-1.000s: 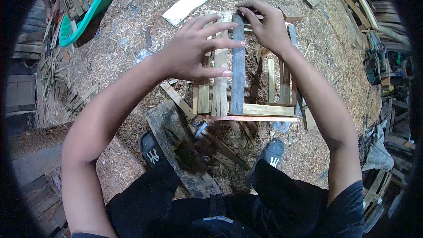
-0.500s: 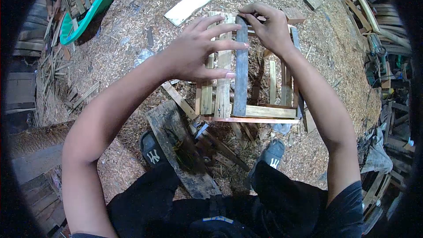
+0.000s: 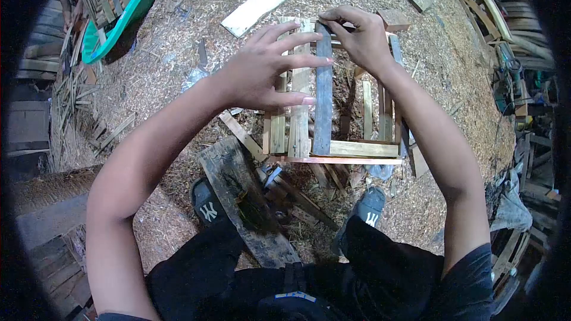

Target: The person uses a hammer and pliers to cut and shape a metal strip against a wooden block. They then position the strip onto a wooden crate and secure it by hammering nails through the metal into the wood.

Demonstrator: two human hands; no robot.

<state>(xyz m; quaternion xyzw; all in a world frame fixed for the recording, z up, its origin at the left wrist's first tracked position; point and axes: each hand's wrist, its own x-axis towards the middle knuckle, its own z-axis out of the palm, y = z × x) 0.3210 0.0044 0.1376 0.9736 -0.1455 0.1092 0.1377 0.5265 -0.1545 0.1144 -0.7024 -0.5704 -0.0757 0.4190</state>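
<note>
The left hand (image 3: 256, 74), splayed, reaches over the grey slat (image 3: 323, 113) bridging the crate's (image 3: 360, 161) near and far edges; the right hand (image 3: 361, 35) pinches its far end, where slipping could skew it.

Narrow grey wooden slat (image 3: 323, 95), laid across a pale slatted wooden crate (image 3: 366, 148), set just beside a pale wooden plank (image 3: 300, 122), nearly parallel.

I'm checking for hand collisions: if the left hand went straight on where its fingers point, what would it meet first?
Probably the right hand, near its wrist, beyond the grey slat; depth is unclear, so it might pass beneath.
</note>
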